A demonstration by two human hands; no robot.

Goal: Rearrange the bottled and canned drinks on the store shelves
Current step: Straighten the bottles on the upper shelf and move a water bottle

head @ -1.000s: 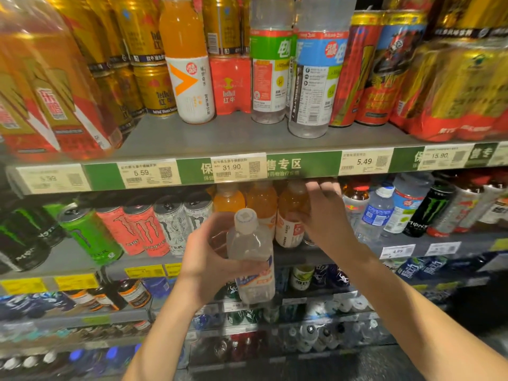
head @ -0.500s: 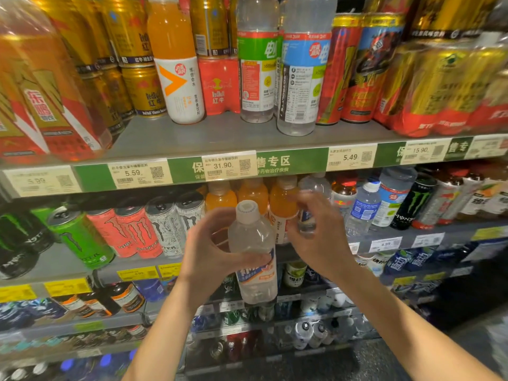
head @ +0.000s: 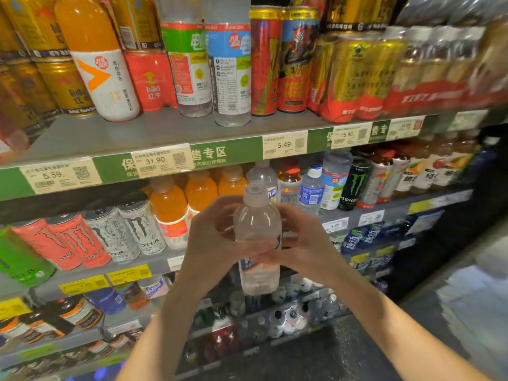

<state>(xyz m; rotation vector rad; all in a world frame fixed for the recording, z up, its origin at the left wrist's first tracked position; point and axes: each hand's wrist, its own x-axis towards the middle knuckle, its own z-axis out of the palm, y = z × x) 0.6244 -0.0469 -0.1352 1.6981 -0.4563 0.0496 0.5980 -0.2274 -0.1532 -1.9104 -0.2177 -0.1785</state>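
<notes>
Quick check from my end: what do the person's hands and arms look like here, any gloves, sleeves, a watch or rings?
Both arms are bare along all that shows, with no sleeve in view. The left hand and right hand wear no gloves. No watch or band shows on either wrist, and no ring shows on the visible fingers, though some fingers are hidden.

The top grey shelf (head: 154, 138) carries gold cans (head: 68, 86), an orange-and-white bottle (head: 101, 64), a red multipack (head: 149, 78), two clear bottles (head: 209, 64), two tall red cans (head: 280, 61) and wrapped gold-and-red packs (head: 357, 75). Its front edge bears price tags (head: 162, 163) on a green strip. The shelf below (head: 398, 207) holds Monster cans (head: 90, 237) in green, pink, white and black, orange bottles (head: 170, 213), small clear bottles and brown-capped bottles (head: 288, 185). Lower shelves are blurred.
</notes>
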